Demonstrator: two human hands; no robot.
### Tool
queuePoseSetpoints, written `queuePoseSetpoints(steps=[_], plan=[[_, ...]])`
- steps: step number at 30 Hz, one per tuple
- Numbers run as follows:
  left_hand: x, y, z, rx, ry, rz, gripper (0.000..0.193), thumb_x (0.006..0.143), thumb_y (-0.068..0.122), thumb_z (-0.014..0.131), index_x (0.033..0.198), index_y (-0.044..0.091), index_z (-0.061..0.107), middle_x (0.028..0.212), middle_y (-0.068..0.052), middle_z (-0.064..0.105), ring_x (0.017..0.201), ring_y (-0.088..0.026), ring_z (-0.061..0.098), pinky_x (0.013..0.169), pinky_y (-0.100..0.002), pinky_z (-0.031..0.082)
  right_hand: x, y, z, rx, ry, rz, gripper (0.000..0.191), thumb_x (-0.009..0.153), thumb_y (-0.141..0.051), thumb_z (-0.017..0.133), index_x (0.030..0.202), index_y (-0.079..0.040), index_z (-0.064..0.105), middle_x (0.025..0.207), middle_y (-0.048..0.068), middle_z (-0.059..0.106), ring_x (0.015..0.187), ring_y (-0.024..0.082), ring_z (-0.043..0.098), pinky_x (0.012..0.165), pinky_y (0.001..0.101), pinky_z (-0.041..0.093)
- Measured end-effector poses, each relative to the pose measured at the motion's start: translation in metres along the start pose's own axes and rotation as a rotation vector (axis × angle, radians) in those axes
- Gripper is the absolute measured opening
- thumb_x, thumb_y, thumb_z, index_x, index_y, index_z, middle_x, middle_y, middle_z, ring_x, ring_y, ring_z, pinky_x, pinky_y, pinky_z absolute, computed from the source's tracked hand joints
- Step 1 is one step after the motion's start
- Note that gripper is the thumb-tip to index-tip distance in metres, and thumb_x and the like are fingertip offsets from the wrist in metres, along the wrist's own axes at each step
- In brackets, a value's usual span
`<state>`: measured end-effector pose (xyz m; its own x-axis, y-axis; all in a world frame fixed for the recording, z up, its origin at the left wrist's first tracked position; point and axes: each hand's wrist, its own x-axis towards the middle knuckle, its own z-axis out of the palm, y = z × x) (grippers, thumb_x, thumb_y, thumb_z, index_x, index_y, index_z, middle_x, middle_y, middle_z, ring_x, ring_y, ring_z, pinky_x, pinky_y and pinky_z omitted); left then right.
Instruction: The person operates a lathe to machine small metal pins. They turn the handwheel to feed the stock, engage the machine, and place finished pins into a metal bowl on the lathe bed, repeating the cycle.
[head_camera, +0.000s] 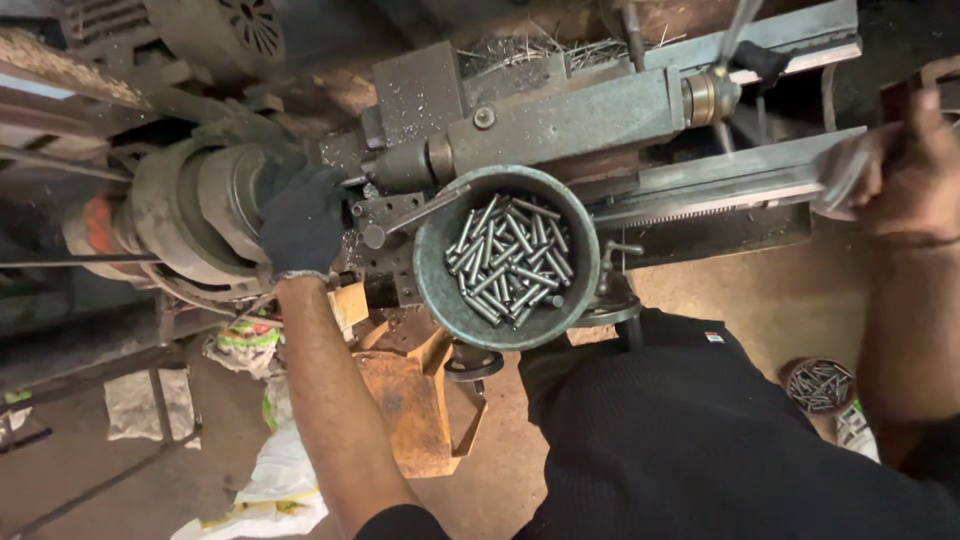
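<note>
The gloved left hand (302, 222) presses against the lathe chuck (205, 215) at the left, grip unclear. The bare right hand (915, 165) clenches a blurred handle (842, 175) far right. Between them, a round bowl (435, 285) holds steel pins (508, 260).

Round green bowl (432, 270) of steel pins (508, 258); smaller pin bowl (819, 386) on floor.

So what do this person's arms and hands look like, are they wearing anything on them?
The left hand wears a dark knitted glove with a pale edge at the cuff; the forearm below it is bare. The right hand is bare, with no glove, and blurred at the picture's edge. Its forearm is bare too. Both arms show no long sleeves; the person wears a dark ribbed top.
</note>
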<state>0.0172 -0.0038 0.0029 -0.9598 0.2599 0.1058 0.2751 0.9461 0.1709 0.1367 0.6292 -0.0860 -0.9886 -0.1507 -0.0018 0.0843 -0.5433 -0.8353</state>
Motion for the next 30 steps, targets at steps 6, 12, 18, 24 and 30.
queuePoseSetpoints(steps=[6,12,18,24,30], plan=[[0.008,0.009,-0.007,0.118,-0.025,0.087,0.023,0.089,0.015,0.070,0.111,0.016,0.077,0.119,-0.014,0.070,0.118,-0.037,0.061,0.109,-0.050,0.043,-0.017,0.037,-0.020,-0.616,0.452,-0.060,0.067,0.123,-0.048,0.044,0.083,0.003,0.060,0.074,0.013,0.062,0.066,0.021,0.058,0.068,0.0339,0.044],[-0.027,0.029,-0.017,0.022,0.093,-0.108,0.022,0.096,0.015,0.068,0.115,0.004,0.071,0.117,-0.020,0.068,0.117,-0.040,0.061,0.103,-0.050,0.045,0.012,0.072,0.017,-0.863,0.022,-0.374,0.054,0.126,-0.033,0.041,0.131,0.020,0.053,0.124,0.030,0.063,0.116,0.034,0.060,0.103,0.0378,0.048],[-0.156,0.041,0.053,-0.251,0.323,-0.588,0.030,0.099,0.027,0.061,0.117,0.008,0.075,0.106,-0.015,0.074,0.096,-0.031,0.071,0.084,-0.041,0.054,0.021,0.083,0.028,-0.471,0.232,0.410,0.057,0.114,-0.054,0.044,0.093,-0.004,0.061,0.068,0.002,0.053,0.059,0.014,0.049,0.055,0.0292,0.040],[-0.277,0.087,0.155,-1.511,-0.133,-1.145,0.055,0.102,0.053,0.035,0.116,0.013,0.070,0.090,-0.010,0.073,0.072,-0.025,0.068,0.059,-0.037,0.053,0.019,0.066,0.044,-0.344,0.351,0.592,0.055,0.111,-0.054,0.045,0.082,-0.008,0.054,0.059,-0.003,0.035,0.047,0.011,0.029,0.043,0.0279,0.023],[-0.316,0.092,0.182,-2.081,-0.087,-1.200,0.059,0.108,0.065,0.045,0.106,0.010,0.065,0.062,0.000,0.062,0.047,-0.016,0.058,0.039,-0.035,0.048,0.023,0.055,0.057,-0.368,0.305,0.565,0.054,0.110,-0.052,0.044,0.083,-0.007,0.055,0.058,-0.002,0.036,0.047,0.010,0.030,0.044,0.0282,0.026]])
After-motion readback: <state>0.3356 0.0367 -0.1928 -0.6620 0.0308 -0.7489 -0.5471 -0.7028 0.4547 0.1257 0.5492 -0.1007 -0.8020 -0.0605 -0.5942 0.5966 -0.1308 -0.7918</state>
